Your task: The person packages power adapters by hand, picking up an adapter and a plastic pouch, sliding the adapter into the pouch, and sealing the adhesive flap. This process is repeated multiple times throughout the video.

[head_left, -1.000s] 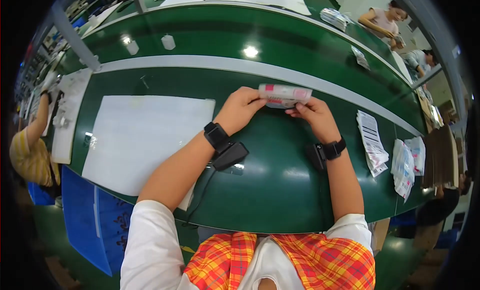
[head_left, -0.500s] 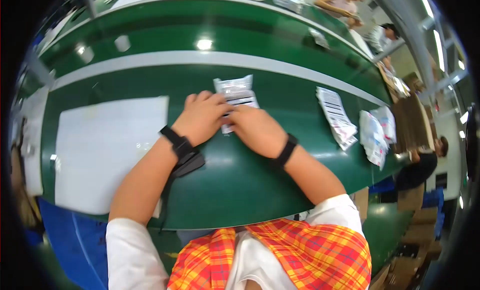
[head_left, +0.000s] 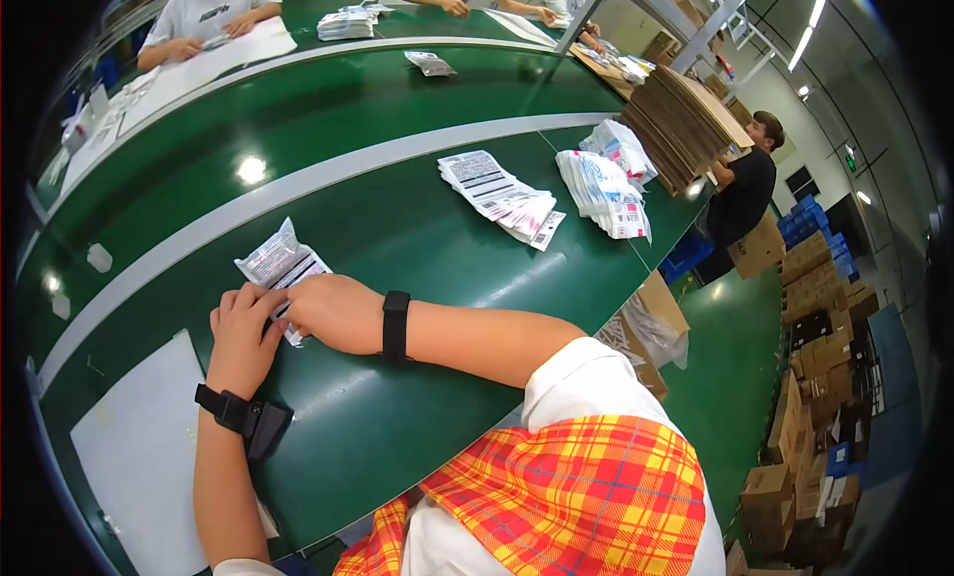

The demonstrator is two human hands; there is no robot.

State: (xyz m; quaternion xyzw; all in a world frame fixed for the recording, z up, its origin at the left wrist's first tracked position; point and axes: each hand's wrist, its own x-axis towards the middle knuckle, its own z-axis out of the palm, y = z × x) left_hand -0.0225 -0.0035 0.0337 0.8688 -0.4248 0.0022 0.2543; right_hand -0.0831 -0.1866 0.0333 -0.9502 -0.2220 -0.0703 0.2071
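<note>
Left hand (head_left: 241,335), lower left of centre: palm down on the green table (head_left: 397,238), fingers bent over the near edge of a small clear plastic packet (head_left: 280,268) with printed paper inside; fingertips press on it, though whether they pinch it cannot be made out. Black wrist strap (head_left: 231,409) with a small black unit on that forearm. Below and left of it, a white sheet (head_left: 139,457) lies flat on the table, the forearm crossing its edge. Packet sits just above both hands, left of frame centre, flat on the table and tilted, its far end pointing to the upper left. Right hand (head_left: 336,313), immediately right of the left one and touching it: loosely curled, knuckles up, fingers down on the same near edge of the packet; grip hidden under the hand. Black band (head_left: 396,328) on the right wrist. A pale strip (head_left: 298,183) runs across the table beyond the packet. Centre right: fanned stack of printed leaflets (head_left: 497,193), well apart from the hands. Further right, a heap of white bagged packets (head_left: 601,183). Upper right: stack of flat brown cardboard (head_left: 686,119), a person in a black shirt (head_left: 745,183) beside it. Top edge: other people's hands at the far table.
</note>
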